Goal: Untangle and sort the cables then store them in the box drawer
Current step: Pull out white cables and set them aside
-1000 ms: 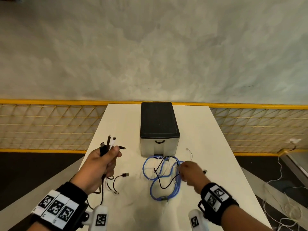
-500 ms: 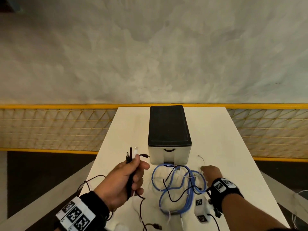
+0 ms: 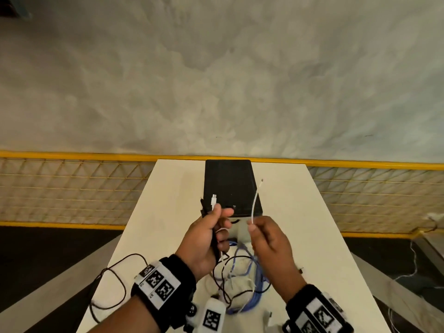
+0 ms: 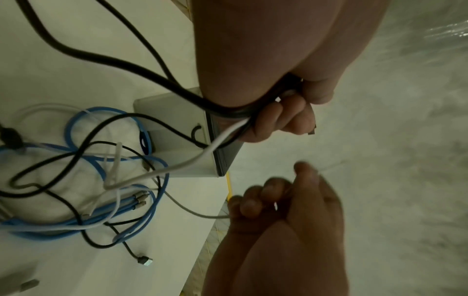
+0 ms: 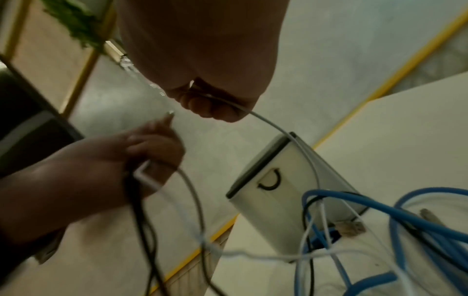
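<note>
My left hand [image 3: 212,227] is raised in front of the box drawer [image 3: 229,183] and grips a bundle of cable ends [image 3: 208,205], black ones and a white plug. Their cords [image 4: 220,106] trail down from the fist. Beside it, my right hand [image 3: 258,230] pinches a thin white cable [image 3: 255,203] whose free end stands up over the box's black lid. On the table under both hands lies a tangle of blue, black and white cables [image 3: 252,294]. The drawer front [image 5: 276,180] is closed, with a black handle.
A black cord loop [image 3: 120,282] hangs past the table's left edge [image 3: 134,224]. A loose USB plug [image 4: 145,261] lies near the front. A yellow mesh fence [image 3: 72,188] runs behind the table; loose wires lie on the floor at right [image 3: 413,255].
My right hand has lifted a thin white cable off the table up beside my left hand. The left hand has moved right and up, still holding its bundle.
</note>
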### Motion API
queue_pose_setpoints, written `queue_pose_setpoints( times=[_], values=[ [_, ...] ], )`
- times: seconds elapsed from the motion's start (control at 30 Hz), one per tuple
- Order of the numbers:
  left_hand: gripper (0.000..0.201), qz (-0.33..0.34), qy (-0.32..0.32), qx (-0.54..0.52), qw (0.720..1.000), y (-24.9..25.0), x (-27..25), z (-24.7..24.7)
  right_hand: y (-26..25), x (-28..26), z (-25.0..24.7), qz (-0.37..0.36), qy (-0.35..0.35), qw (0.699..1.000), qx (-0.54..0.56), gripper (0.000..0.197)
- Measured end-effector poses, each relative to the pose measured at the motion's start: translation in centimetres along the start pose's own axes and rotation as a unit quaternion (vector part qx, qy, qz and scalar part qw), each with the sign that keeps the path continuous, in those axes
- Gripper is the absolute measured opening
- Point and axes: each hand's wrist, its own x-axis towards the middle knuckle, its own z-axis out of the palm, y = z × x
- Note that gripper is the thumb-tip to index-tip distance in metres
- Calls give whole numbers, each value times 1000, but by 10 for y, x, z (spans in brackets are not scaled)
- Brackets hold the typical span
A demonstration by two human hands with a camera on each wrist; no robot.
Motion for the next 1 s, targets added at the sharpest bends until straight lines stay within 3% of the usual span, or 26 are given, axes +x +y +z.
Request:
queue_pose_setpoints(
  times=[0.1,0.17,0.33,0.47,0.53,0.6,0.67,0.73,0.8,0.83,0.93,1.0],
  values=[
    [41,7,-7,27,1000,-4,-2,10,-18,-12,10,-14,-75,997,-15,25],
    [43,13,-8,39,999,-6,-6,13,-20,-16,14,-8,-90,996,-19,24],
    [49,45,-3,23,999,-8,-12,5,-23,-20,14,-18,-87,996,-27,19],
    [26,82,7,76,994,-5,-17,0,-14,-22,17,-61,-82,991,-90,11],
    [23,100,18,79,992,-3,-17,-4,-6,-21,18,-70,-26,989,-127,2],
    [26,119,26,63,991,1,-17,-10,2,-21,11,0,40,992,-121,13],
    [28,136,28,53,989,4,-17,-17,6,-23,2,146,7,987,-64,33],
    [30,144,26,52,988,2,-18,-22,5,-30,3,317,-118,941,23,50],
    [32,137,20,50,989,-4,-20,-24,8,-36,10,420,-195,876,136,58],
    [33,131,15,47,990,-7,-21,-24,10,-36,15,440,-181,854,209,54],
    [33,107,7,19,994,-16,-31,-27,10,-28,20,447,-53,780,433,31],
    [31,107,20,-4,994,-17,-40,-34,10,-18,15,437,11,734,520,20]
  ],
)
